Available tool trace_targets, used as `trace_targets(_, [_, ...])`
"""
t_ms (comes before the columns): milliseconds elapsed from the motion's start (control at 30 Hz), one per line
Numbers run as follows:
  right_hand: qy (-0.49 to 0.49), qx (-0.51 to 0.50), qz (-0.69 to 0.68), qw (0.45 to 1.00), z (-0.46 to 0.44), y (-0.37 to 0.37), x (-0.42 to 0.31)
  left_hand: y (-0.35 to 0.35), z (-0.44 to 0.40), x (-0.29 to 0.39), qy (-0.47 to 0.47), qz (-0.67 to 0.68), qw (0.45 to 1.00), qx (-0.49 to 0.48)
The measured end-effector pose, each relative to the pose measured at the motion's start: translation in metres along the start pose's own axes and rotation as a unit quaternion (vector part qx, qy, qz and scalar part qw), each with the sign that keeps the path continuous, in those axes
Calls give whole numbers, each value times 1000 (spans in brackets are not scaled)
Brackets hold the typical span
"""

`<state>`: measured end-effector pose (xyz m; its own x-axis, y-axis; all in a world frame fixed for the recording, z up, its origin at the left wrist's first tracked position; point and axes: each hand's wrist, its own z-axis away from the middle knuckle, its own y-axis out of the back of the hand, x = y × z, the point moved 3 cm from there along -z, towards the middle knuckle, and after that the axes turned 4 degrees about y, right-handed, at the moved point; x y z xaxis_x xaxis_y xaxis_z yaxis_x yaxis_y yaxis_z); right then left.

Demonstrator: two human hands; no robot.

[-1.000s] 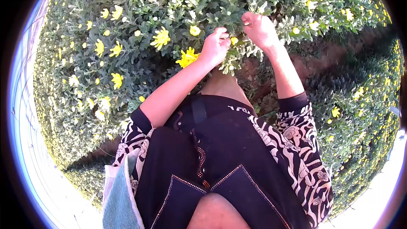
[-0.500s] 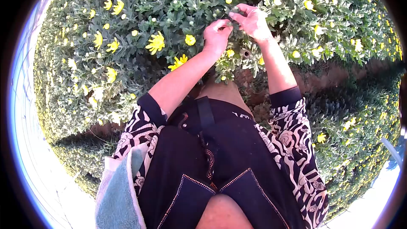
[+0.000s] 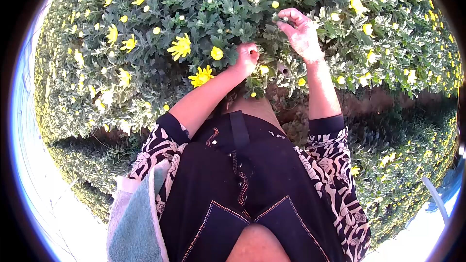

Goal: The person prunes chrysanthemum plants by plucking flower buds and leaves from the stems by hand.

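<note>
My left hand (image 3: 247,59) is curled closed low at the edge of a leafy chrysanthemum plant (image 3: 204,24); what its fingers hold, if anything, is hidden. Farther up and to the right, my right hand (image 3: 302,34) has thumb and forefinger pinched around what looks like a small green bud (image 3: 277,18) among the leaves. Just above those fingertips is a yellow bud (image 3: 275,4). An open yellow flower (image 3: 180,47) and a half-open one (image 3: 216,53) stand left of my left hand. Another yellow bud (image 3: 263,69) is just below that hand.
Dense rows of yellow-flowered plants spread around me, with a strip of brown soil (image 3: 374,101) between rows. A short pipe-like end (image 3: 283,69) pokes out below my hands. A blue-green towel (image 3: 133,225) hangs at my left side. Pale sheeting lies at both edges.
My hands were close together at the same spot and have parted. The left has drawn down toward me and curled in; the right has shifted slightly right, still pinching. The view has shifted a little.
</note>
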<state>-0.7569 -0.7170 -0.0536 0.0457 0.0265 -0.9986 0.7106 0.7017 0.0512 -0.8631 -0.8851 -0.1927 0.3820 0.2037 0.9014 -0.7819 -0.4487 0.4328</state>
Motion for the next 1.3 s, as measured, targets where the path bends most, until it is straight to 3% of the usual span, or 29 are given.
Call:
trace_targets(33, [42,-14,-43,998,2,-5,-7,8,4,11,4,-1,1000,4])
trace_targets(100, [2,-100,185,978,8,-8,-24,24,11,28,236,61,970,-23])
trace_targets(133, [-33,-132,226,965,11,-16,-32,33,12,40,281,30,957,-64])
trace_targets(167, [-6,-167,288,943,10,-25,-30,35,17,44,284,31,957,-58])
trace_targets(233, [52,-177,360,915,9,-46,-34,35,23,47,264,-123,950,-109])
trace_targets(267, [97,-155,376,908,9,-57,-38,20,31,21,204,-129,970,-39])
trace_targets(367, [86,-174,396,897,-2,-71,-20,29,27,44,132,-109,984,-54])
trace_targets(400, [67,-141,390,908,-5,-65,-25,47,18,77,175,-127,971,-103])
trace_targets(433, [73,-123,339,930,-10,-56,-17,46,14,64,200,-14,978,-56])
trace_targets(500, [2,-120,262,957,-17,-36,-7,59,13,64,329,151,932,-9])
trace_targets(567, [-22,-145,245,958,-18,-23,-7,60,7,47,299,223,927,49])
trace_targets(633, [-56,-181,221,957,-16,-20,-11,56,-1,52,297,239,924,28])
trace_targets(733, [-2,-202,238,950,-12,-25,-9,40,-14,46,209,197,958,20])
trace_targets(867, [35,-199,268,942,0,-33,-15,28,-22,21,286,140,948,-7])
trace_targets(933, [51,-165,290,941,5,-32,-17,38,-24,22,325,-23,945,32])
trace_targets(967, [51,-165,290,941,9,-31,-18,40,-21,23,325,-23,945,33])
trace_targets(1033, [33,-176,284,942,13,-28,-18,50,-23,44,223,-326,916,-65])
trace_targets(1067, [34,-167,282,944,14,-27,-21,52,-25,48,257,-347,890,-145])
trace_targets(1167, [0,-183,311,933,14,-23,-31,46,-15,22,285,-325,890,-148])
trace_targets(1300, [-3,-247,256,934,13,-30,-47,34,11,53,209,-203,955,-59])
